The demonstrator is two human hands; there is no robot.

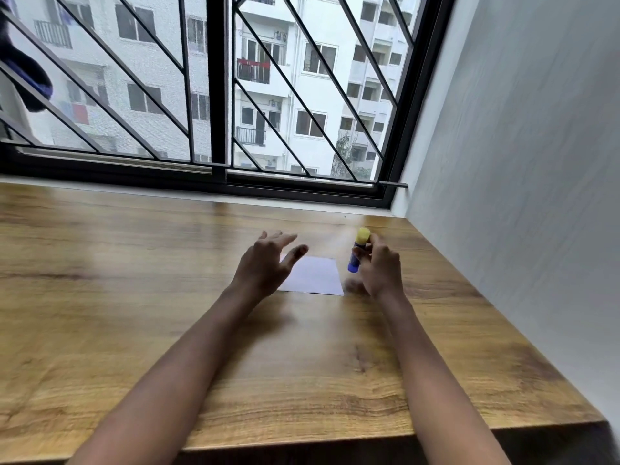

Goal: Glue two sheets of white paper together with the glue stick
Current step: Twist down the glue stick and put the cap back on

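the small blue plastic glue stick with a yellow cap [358,253] stands nearly upright in the right hand [380,268], whose fingers curl round its barrel, just right of the paper. the stick looks light, rigid and smooth. recommended hold: on the barrel, leaving the cap end free. the cap appears to be on.

the flat white rectangular paper [315,275] lies on the brown wood-grain desk [134,297], between the two hands. it is probably thin, limp, and easily creased or slid. pin it with flat fingers and lift it by a corner or an edge.

the left hand [265,266] is spread with straight fingers and holds nothing. it sits over the paper's left edge; contact with the sheet cannot be confirmed.

blur softens both hands. the left hand covers the paper's left part. whether one sheet or two stacked sheets lie there cannot be told.
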